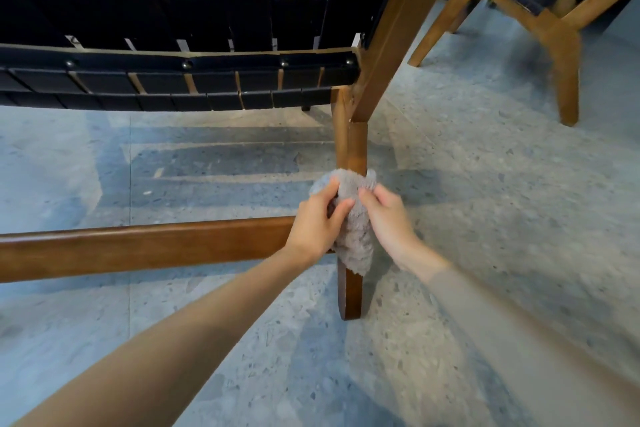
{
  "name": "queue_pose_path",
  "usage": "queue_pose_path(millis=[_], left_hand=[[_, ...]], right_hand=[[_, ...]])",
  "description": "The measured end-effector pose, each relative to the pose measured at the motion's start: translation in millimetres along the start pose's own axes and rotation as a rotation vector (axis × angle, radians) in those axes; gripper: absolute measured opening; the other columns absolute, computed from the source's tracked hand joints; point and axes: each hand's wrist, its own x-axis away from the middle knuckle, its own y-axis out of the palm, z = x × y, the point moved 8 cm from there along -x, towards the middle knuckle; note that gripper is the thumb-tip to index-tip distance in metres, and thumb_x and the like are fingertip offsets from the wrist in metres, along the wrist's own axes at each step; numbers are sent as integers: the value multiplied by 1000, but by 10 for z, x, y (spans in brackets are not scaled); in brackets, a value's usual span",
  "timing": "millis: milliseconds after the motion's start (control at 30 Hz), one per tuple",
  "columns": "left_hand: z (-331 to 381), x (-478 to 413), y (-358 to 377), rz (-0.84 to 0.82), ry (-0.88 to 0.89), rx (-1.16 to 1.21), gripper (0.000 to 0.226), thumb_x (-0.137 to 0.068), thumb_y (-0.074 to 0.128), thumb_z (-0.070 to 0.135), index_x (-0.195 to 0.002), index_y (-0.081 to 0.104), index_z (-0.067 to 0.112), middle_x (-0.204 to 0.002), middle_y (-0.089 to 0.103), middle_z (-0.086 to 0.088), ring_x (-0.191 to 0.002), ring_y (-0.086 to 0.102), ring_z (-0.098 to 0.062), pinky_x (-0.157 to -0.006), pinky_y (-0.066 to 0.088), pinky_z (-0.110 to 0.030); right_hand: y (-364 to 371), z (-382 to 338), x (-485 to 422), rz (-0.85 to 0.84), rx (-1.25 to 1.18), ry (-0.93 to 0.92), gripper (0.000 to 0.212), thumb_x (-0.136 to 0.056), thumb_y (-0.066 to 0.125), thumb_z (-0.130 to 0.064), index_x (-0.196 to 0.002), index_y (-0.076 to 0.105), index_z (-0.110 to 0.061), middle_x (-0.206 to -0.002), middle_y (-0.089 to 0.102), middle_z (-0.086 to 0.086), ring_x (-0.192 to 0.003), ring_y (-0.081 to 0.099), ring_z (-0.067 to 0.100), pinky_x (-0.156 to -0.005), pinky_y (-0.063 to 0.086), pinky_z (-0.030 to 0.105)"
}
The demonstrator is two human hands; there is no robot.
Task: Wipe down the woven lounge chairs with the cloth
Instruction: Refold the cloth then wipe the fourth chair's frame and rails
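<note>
Cloth (353,239) wraps chair leg (353,149); second chair (554,28) behind right.

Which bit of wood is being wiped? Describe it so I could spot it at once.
Find the black woven chair, upper left. From its lower right corner an upright wooden leg drops to the speckled floor. Alone among the legs, it has a grey cloth against it, gripped by the left hand and right hand.

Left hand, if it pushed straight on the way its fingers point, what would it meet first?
The left hand points up and right into the grey cloth, which it already pinches. Just behind the cloth, as far as depth shows, stands the wooden chair leg.
</note>
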Motion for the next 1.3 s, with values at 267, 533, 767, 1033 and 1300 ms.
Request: queue_pose_path(millis=[267,533,767,1033,1300], left_hand=[[107,429,19,122,92,-222,53,-88,65,3,-137,50,11,-134,57,-3,-122,55,-14,-103,39,-18],[-149,1177,337,-18,-178,-149,47,-91,63,11,-133,50,28,-74,58,12,-60,50,3,-61,38,-6],[-222,1075,263,249,-506,170,48,-88,68,19,-133,55,12,-117,67,2,-106,60,-7,-93,45,-18],[-375,919,298,417,-745,390,54,-81,74,36,-124,56,9,-117,61,-2,-104,56,-12,-88,43,-22],[-688,866,434,294,-768,409,54,-83,73,33,-125,53,5,-106,54,1,-99,51,-10,-87,40,-19]], right_hand=[[-21,601,283,-123,164,92,29,-98,49,-16,-89,57,10,-67,47,9,-62,44,16,-63,34,27],[-53,719,807,-265,329,126,20,-96,51,-11,-85,65,-1,-69,55,5,-64,46,13,-53,29,22],[-193,478,821,31,134,-96,30,-97,49,-12,-75,59,-30,-56,45,3,-52,36,8,-52,29,30],[111,115,306,-115,-23,-90,50,-103,42,-18,-150,27,-19,-121,50,-16,-97,52,-14,-75,36,-3],[211,626,327,-126,65,22,35,-103,35,-35,-133,46,-21,-112,61,-6,-102,56,8,-92,38,23]])
